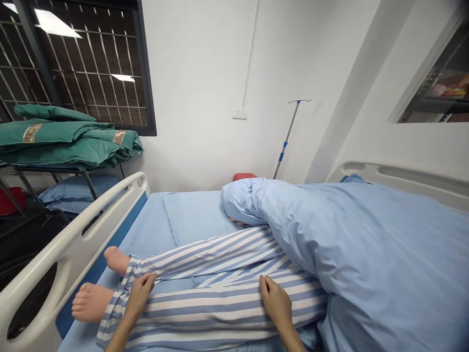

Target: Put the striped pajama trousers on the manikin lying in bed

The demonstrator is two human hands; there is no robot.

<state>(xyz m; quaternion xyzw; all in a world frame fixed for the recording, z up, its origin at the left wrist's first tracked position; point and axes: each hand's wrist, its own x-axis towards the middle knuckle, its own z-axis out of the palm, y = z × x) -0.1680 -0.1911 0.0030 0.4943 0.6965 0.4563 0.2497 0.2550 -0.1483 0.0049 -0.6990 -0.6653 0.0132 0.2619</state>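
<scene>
A manikin lies on a hospital bed (157,220) in blue and white striped trousers (212,293), its bare feet (91,300) pointing left toward the white footboard. My left hand (139,293) rests near the ankle with fingers curled, pinching the striped cloth. Over the thigh, my right hand (275,300) lies flat on the trousers with fingers stretched out. A light blue duvet (366,254) covers the manikin's upper body to the right.
A white bed rail (69,239) runs along the left. Folded green blankets (66,137) sit on a rack at the left, with a blue pillow beneath. An IV pole (287,137) stands by the white wall. A barred window is at the upper left.
</scene>
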